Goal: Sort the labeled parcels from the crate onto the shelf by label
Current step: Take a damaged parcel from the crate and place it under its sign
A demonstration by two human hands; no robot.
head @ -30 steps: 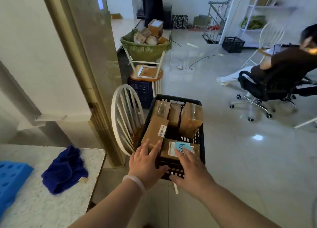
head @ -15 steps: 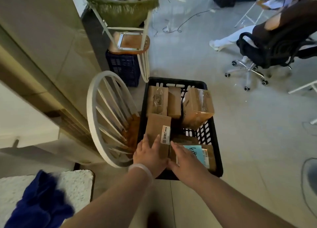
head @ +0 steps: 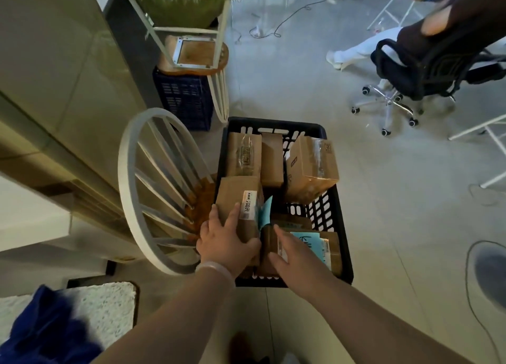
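- The black crate (head: 276, 123) stood on the tiled floor (head: 383, 226), directly ahead of and below the person. It held several brown cardboard parcels.
- The left hand (head: 224, 243) gripped the labelled box (head: 232, 196) at the near-left corner of the crate. Its fingers lay spread over the top face and its thumb curled round the box's right side. The box carried a white printed label (head: 247, 204) near its right edge.
- A teal slip (head: 264, 213) stood on edge just beside that label. Whether it was attached to the box could not be told.
- The right hand (head: 293, 251) rested on the flat parcel (head: 332, 250) at the near-right of the crate. Its fingers were nearly straight and pointed towards the labelled box, with nothing held. This parcel bore a light blue label (head: 304, 240) with handwriting on it.
- Three more parcels occupied the far half of the crate:
  - a taped box (head: 243, 155) at the left;
  - a narrow box (head: 271, 159) touching it;
  - a tilted box (head: 312, 166) leaning against the right wall.
- A pale bracelet (head: 216, 267) sat on the left wrist.
- A white spindle-back chair (head: 131, 188) stood just to the left of the crate.
- Beyond it were a dark blue crate (head: 186, 100) and a white stand (head: 219, 48) carrying a green basket (head: 178, 2).
- A seated person occupied a black office chair (head: 427, 62) at the far right.
- A blue cloth (head: 41, 330) lay on a speckled counter (head: 109, 303) at the near left.
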